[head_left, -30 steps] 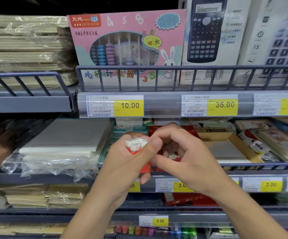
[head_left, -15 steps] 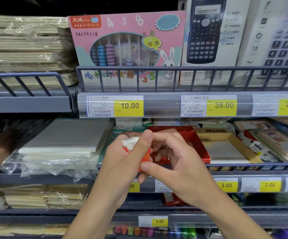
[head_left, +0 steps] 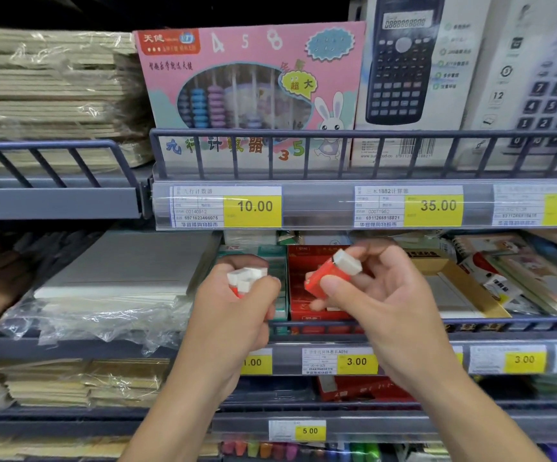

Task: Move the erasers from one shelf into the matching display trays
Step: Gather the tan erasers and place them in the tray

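Erasers are the business here, and everything is being placed against the red display tray, which is sitting on the middle shelf behind the wire rail. Just beside it on the left is standing a green tray; further left, a plastic-wrapped stack of paper is lying. The right hand is hovering in front of the red tray, thumb and fingers pinching one red-sleeved eraser, tilted with its white end up. The left hand, in front of the green tray, is curling round a small bundle of erasers. Judging by this, the sorting step is under way: the single eraser is matching the red tray, so the next move is likely calling for lowering it inside, lying flat among the others.
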Demonstrator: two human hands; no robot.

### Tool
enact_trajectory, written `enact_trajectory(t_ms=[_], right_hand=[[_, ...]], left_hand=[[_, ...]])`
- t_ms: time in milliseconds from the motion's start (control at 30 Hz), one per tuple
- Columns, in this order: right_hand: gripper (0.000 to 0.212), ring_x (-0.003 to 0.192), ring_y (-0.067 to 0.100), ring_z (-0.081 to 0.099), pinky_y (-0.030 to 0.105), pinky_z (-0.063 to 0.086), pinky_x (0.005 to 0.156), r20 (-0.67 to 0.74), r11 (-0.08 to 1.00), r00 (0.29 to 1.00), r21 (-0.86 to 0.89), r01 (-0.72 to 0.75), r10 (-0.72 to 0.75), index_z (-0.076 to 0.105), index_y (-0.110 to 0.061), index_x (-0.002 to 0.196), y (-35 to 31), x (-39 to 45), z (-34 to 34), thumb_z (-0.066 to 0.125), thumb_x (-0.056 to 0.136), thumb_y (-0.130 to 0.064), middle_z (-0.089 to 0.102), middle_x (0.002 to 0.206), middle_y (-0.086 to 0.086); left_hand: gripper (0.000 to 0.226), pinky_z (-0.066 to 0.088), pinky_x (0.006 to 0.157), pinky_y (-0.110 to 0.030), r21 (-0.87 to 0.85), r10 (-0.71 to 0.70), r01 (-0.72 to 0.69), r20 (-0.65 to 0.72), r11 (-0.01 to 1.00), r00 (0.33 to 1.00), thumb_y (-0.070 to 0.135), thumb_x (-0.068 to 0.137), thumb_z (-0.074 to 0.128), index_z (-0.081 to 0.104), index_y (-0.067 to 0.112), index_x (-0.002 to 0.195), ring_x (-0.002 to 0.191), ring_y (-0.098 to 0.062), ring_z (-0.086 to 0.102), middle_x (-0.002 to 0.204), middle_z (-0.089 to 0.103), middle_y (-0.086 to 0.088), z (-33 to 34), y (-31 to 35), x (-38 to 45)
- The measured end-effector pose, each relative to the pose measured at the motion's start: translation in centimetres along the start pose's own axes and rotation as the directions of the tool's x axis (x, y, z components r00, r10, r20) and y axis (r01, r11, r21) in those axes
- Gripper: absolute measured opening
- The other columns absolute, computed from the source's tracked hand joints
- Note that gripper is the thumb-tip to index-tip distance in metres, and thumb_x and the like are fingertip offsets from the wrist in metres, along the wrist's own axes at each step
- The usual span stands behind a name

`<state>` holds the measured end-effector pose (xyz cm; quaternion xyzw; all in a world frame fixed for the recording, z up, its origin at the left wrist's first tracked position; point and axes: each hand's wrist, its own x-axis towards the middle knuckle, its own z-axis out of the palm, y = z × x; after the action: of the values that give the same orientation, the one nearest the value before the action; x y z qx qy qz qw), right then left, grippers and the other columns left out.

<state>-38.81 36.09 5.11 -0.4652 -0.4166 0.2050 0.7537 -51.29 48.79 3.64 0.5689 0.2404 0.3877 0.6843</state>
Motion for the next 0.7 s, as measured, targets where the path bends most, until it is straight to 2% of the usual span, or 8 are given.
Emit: enact_trajectory(t_ms=[67, 167, 267, 333, 400, 533, 600, 700], right_hand=[[0.029, 0.08, 0.021, 0.071, 0.029, 0.058, 0.069, 0.021, 0.98, 0.999, -0.199, -0.027, 0.032, 0.064, -0.016, 0.109, -0.8, 0.9, -1.3, 0.074, 0.083, -0.007, 0.074, 0.097, 0.005], [0.028, 0.077, 0.005, 0.067, 0.02, 0.052, 0.07, 0.07, 0.865, 0.988, -0.495, -0.086, 0.138, 0.067, -0.023, 0.113, -2.1, 2.2, -3.4, 0.072, 0.089, -0.01, 0.076, 0.098, -0.004], [0.019, 0.075, -0.006, 0.066, 0.009, 0.046, 0.067, 0.067, 0.703, 0.971, -0.702, -0.116, 0.228, 0.071, -0.032, 0.103, -3.3, 3.3, -5.0, 0.075, 0.086, -0.024, 0.075, 0.088, -0.019], [0.016, 0.078, -0.003, 0.067, 0.013, 0.05, 0.068, 0.075, 0.543, 0.955, -0.834, -0.098, 0.288, 0.072, -0.044, 0.097, -4.0, 4.0, -5.8, 0.077, 0.083, -0.036, 0.074, 0.086, -0.021], [0.018, 0.078, 0.007, 0.069, 0.023, 0.052, 0.074, 0.082, 0.446, 0.921, -0.889, -0.105, 0.38, 0.071, -0.051, 0.095, -4.4, 4.6, -6.1, 0.077, 0.08, -0.042, 0.074, 0.082, -0.018], [0.016, 0.065, 0.003, 0.066, 0.015, 0.049, 0.058, 0.105, 0.375, 0.875, -0.923, -0.092, 0.473, 0.073, -0.047, 0.088, -4.3, 5.8, -6.2, 0.081, 0.075, -0.045, 0.07, 0.077, -0.026], [0.017, 0.058, 0.002, 0.064, 0.016, 0.048, 0.054, 0.103, 0.356, 0.868, -0.93, -0.089, 0.486, 0.073, -0.04, 0.086, -3.9, 6.1, -6.2, 0.082, 0.073, -0.047, 0.072, 0.075, -0.019], [0.016, 0.048, 0.001, 0.058, 0.015, 0.046, 0.052, 0.119, 0.337, 0.849, -0.939, -0.073, 0.516, 0.073, -0.033, 0.086, -3.3, 6.3, -5.7, 0.08, 0.078, -0.045, 0.068, 0.058, -0.016]], left_hand=[[0.024, 0.027, 0.036, -0.02, 0.002, 0.015, -0.015, 0.016, 1.0, 1.0, 0.006, 0.079, 0.068, 0.061, 0.018, 0.098, 0.046, -0.012, 0.038, 0.064, 0.053, -0.009, -0.2, 0.1, 0.2], [0.039, 0.031, 0.038, -0.022, 0.03, 0.023, -0.025, 0.055, 0.999, 0.998, 0.018, 0.07, 0.068, 0.054, 0.016, 0.107, 0.046, -0.014, 0.04, 0.068, 0.059, -0.007, -0.5, 0.3, 0.3], [0.049, 0.038, 0.041, -0.024, 0.094, 0.038, -0.047, 0.094, 0.994, 0.995, 0.031, 0.065, 0.071, 0.054, 0.014, 0.108, 0.042, -0.019, 0.043, 0.077, 0.068, -0.005, -0.9, 0.3, 0.3], [0.038, 0.042, 0.044, -0.025, 0.118, 0.055, -0.067, 0.104, 0.991, 0.993, 0.025, 0.071, 0.068, 0.057, 0.014, 0.106, 0.043, -0.022, 0.046, 0.085, 0.073, -0.006, -1.0, 0.2, 0.4], [0.029, 0.044, 0.045, -0.025, 0.123, 0.065, -0.078, 0.103, 0.989, 0.993, 0.021, 0.077, 0.067, 0.06, 0.015, 0.105, 0.045, -0.023, 0.048, 0.087, 0.074, -0.007, -1.1, 0.1, 0.3], [0.014, 0.047, 0.048, -0.023, 0.148, 0.066, -0.085, 0.129, 0.985, 0.989, 0.034, 0.082, 0.075, 0.068, 0.03, 0.094, 0.044, -0.024, 0.051, 0.081, 0.074, -0.005, -1.2, 0.1, 0.4], [0.019, 0.047, 0.048, -0.024, 0.147, 0.057, -0.077, 0.134, 0.986, 0.989, 0.036, 0.083, 0.079, 0.069, 0.026, 0.097, 0.043, -0.023, 0.051, 0.082, 0.075, -0.005, -1.3, 0.2, 0.4], [0.024, 0.047, 0.048, -0.022, 0.144, 0.052, -0.069, 0.123, 0.987, 0.991, 0.031, 0.088, 0.081, 0.066, 0.017, 0.102, 0.041, -0.022, 0.05, 0.082, 0.076, -0.006, -1.2, 0.2, 0.3]])
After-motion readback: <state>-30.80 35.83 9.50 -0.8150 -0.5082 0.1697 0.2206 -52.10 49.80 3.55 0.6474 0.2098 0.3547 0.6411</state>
